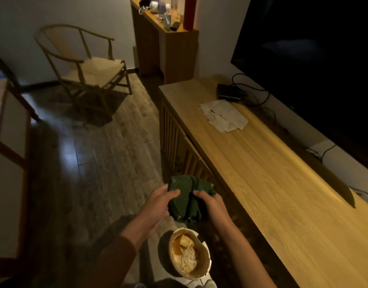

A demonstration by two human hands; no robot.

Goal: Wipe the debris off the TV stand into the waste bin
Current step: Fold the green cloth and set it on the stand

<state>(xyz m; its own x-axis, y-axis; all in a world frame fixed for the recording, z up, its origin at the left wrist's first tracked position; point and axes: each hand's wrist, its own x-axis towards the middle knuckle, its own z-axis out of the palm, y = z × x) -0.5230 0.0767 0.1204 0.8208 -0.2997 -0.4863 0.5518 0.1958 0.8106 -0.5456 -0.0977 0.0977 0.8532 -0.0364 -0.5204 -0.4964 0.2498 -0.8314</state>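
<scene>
Centrally, in the lower middle of the frame, a dark green cloth is bunched between both hands, held in the air above the floor and just left of the front edge of the TV stand. The left hand grips the cloth's left side, its fingers curled over the upper edge with the thumb behind. The right hand grips the right side, fingers closed into the folds, knuckles toward the camera. Both forearms rise from the bottom edge and converge on the cloth; the left wears a brown sleeve, the right forearm is bare.

Directly below the hands, at bottom centre, the waste bin stands on the floor, its open mouth showing pale scraps and crumpled paper inside.

The TV stand runs diagonally from centre to lower right. Crumpled pale paper lies on its top toward the upper right, near a small black box with cables. A dark television screen fills the upper right corner.
</scene>
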